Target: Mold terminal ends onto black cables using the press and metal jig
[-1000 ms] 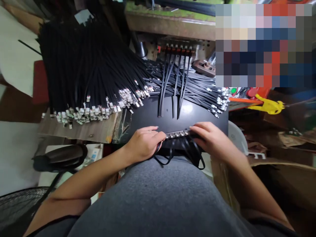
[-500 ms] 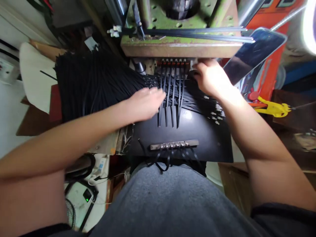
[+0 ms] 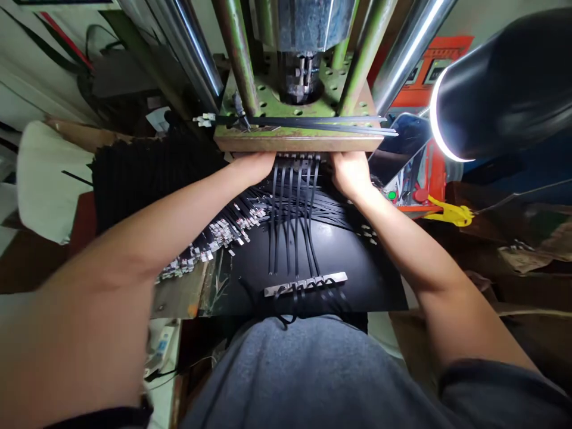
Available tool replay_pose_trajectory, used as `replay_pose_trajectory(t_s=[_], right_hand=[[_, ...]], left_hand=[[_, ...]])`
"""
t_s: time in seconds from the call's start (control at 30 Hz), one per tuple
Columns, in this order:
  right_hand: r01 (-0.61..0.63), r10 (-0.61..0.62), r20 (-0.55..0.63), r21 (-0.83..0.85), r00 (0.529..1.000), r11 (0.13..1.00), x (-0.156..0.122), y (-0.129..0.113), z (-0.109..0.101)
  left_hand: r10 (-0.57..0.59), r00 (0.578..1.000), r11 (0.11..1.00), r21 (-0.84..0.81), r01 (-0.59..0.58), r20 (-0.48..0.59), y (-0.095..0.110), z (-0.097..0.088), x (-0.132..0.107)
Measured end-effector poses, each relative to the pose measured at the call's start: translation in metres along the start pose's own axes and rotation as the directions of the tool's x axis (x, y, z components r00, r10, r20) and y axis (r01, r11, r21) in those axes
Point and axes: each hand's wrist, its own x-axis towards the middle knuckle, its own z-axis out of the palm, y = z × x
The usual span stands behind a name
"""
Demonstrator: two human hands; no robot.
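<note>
Both my hands reach forward under the green press plate (image 3: 297, 142). My left hand (image 3: 252, 167) and my right hand (image 3: 351, 173) sit at either end of a row of black straps (image 3: 292, 202) that hang from a fixture beneath the plate; the fingers are hidden under the plate's edge. Near my body, a metal bar (image 3: 306, 284) loaded with several looped black straps lies on the black work surface (image 3: 357, 268), untouched.
A big pile of black straps with metal ends (image 3: 147, 179) fills the left side. Press columns (image 3: 404, 53) rise above the plate. A lit black lamp (image 3: 496, 83) hangs at the right. A panel with green and red buttons (image 3: 404, 193) and a yellow clip (image 3: 449, 211) sit to the right.
Both hands left the metal bar near my body and went forward, ending under the press plate at the hanging straps. The view has tilted upward toward the press.
</note>
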Motion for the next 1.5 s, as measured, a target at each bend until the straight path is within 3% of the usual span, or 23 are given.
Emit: replay_pose_trajectory(t_s=[0.07, 0.13, 0.2, 0.27, 0.33, 0.4, 0.47, 0.53, 0.57, 0.63, 0.67, 0.7, 0.73, 0.8, 0.87, 0.93, 1.0, 1.07, 1.17, 1.2, 1.27, 1.37, 1.5], right_hand=[[0.046, -0.046, 0.069, 0.006, 0.997, 0.999, -0.061, -0.005, -0.018], [0.094, -0.114, 0.211, 0.105, 0.971, 0.99, -0.123, -0.005, -0.034], [0.092, -0.148, 0.325, 0.182, 0.934, 0.979, -0.171, -0.002, -0.043], [0.07, -0.133, 0.363, 0.182, 0.922, 0.981, -0.197, 0.003, -0.044], [0.066, -0.126, 0.335, 0.185, 0.934, 0.981, -0.204, 0.008, -0.04], [0.081, -0.147, 0.267, 0.243, 0.952, 0.967, -0.201, 0.014, -0.036], [0.076, -0.137, 0.191, 0.294, 0.972, 0.953, -0.197, 0.019, -0.036], [0.071, -0.121, 0.144, 0.311, 0.982, 0.948, -0.195, 0.018, -0.037], [0.094, -0.143, 0.134, 0.322, 0.981, 0.942, -0.195, 0.015, -0.036], [0.186, -0.251, 0.138, 0.368, 0.958, 0.911, -0.19, 0.003, -0.03], [0.225, -0.299, 0.144, 0.385, 0.943, 0.895, -0.186, -0.004, -0.026], [0.239, -0.317, 0.145, 0.394, 0.937, 0.888, -0.18, -0.01, -0.022], [0.226, -0.298, 0.136, 0.39, 0.945, 0.893, -0.171, -0.014, -0.019], [0.151, -0.192, 0.089, 0.345, 0.977, 0.926, -0.151, -0.015, -0.016], [0.102, -0.111, 0.019, 0.276, 0.994, 0.956, -0.132, -0.005, -0.018], [0.112, -0.114, 0.0, 0.173, 0.993, 0.979, -0.124, 0.007, -0.023], [0.17, -0.175, 0.039, 0.095, 0.984, 0.981, -0.133, 0.014, -0.028], [0.255, -0.267, 0.139, 0.1, 0.954, 0.962, -0.159, 0.01, -0.028], [0.345, -0.386, 0.271, 0.188, 0.882, 0.92, -0.207, -0.009, -0.019], [0.359, -0.401, 0.271, 0.194, 0.875, 0.913, -0.22, -0.016, -0.014], [0.387, -0.418, 0.208, 0.173, 0.884, 0.906, -0.232, -0.024, -0.006], [0.412, -0.435, 0.116, 0.182, 0.893, 0.893, -0.213, -0.019, -0.01], [0.302, -0.315, 0.046, 0.182, 0.948, 0.936, -0.126, 0.011, -0.023]], left_hand=[[0.215, 0.976, 0.969, 0.117, -0.216, 0.028, 0.014, -0.007, -0.035], [0.414, 0.904, 0.885, 0.185, -0.428, 0.107, 0.034, -0.008, -0.069], [0.525, 0.828, 0.812, 0.174, -0.557, 0.199, 0.06, -0.002, -0.092], [0.576, 0.779, 0.772, 0.148, -0.618, 0.247, 0.087, 0.009, -0.101], [0.597, 0.759, 0.762, 0.111, -0.637, 0.26, 0.11, 0.021, -0.097], [0.575, 0.787, 0.8, 0.048, -0.598, 0.225, 0.126, 0.028, -0.089], [0.5, 0.846, 0.866, -0.088, -0.492, 0.185, 0.133, 0.026, -0.086], [0.409, 0.871, 0.883, -0.357, -0.304, 0.272, 0.135, 0.018, -0.094], [0.409, 0.837, 0.838, -0.513, -0.186, 0.364, 0.136, 0.014, -0.101], [0.51, 0.692, 0.664, -0.745, 0.06, 0.511, 0.139, 0.006, -0.118], [0.565, 0.629, 0.585, -0.797, 0.152, 0.534, 0.141, 0.004, -0.125], [0.59, 0.605, 0.538, -0.819, 0.199, 0.535, 0.141, 0.002, -0.13], [0.575, 0.624, 0.534, -0.821, 0.203, 0.529, 0.14, 0.0, -0.132], [0.452, 0.754, 0.631, -0.768, 0.107, 0.476, 0.131, -0.003, -0.127], [0.314, 0.897, 0.788, -0.612, -0.064, 0.311, 0.114, -0.009, -0.116], [0.219, 0.97, 0.924, -0.341, -0.171, 0.107, 0.094, -0.016, -0.109], [0.22, 0.975, 0.973, -0.074, -0.219, 0.011, 0.079, -0.021, -0.116], [0.288, 0.949, 0.953, 0.055, -0.296, 0.125, 0.07, -0.02, -0.137], [0.4, 0.818, 0.898, 0.001, -0.439, 0.414, 0.071, -0.004, -0.181], [0.423, 0.784, 0.885, -0.023, -0.464, 0.454, 0.074, 0.003, -0.194], [0.46, 0.757, 0.865, -0.043, -0.5, 0.464, 0.079, 0.013, -0.209], [0.41, 0.805, 0.887, 0.017, -0.461, 0.429, 0.078, 0.012, -0.2], [0.2, 0.942, 0.95, 0.183, -0.254, 0.269, 0.058, -0.009, -0.134]])
